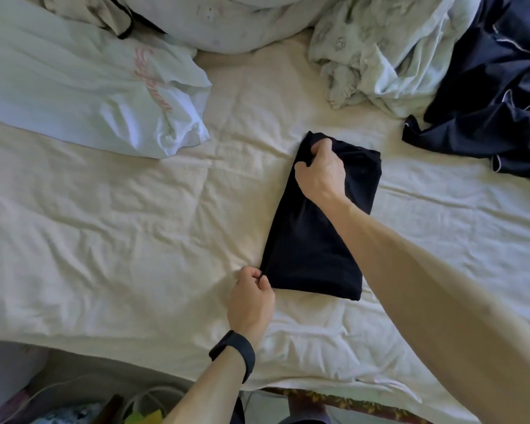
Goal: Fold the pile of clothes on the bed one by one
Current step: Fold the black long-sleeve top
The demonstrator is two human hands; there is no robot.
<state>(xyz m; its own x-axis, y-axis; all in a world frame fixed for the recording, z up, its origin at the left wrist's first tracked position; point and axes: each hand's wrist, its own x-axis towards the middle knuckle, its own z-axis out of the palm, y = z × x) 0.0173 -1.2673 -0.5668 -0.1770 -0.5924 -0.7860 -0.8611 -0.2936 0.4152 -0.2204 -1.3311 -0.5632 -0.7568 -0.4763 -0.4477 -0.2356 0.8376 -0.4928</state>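
Note:
A black garment (306, 246) lies folded into a long narrow rectangle in the middle of the cream bed sheet (120, 224). My right hand (318, 169) grips its far left corner, fingers curled into the cloth. My left hand (251, 298), with a black band on the wrist, pinches the near left corner. A crumpled pale green garment (380, 50) and a dark navy garment with white piping (496, 96) lie unfolded at the far right.
A white T-shirt with pink lettering (104, 87) is spread at the far left. A bunched duvet or pillow (227, 19) sits at the back. The bed's near edge runs along the bottom, with clutter on the floor (74, 405) below.

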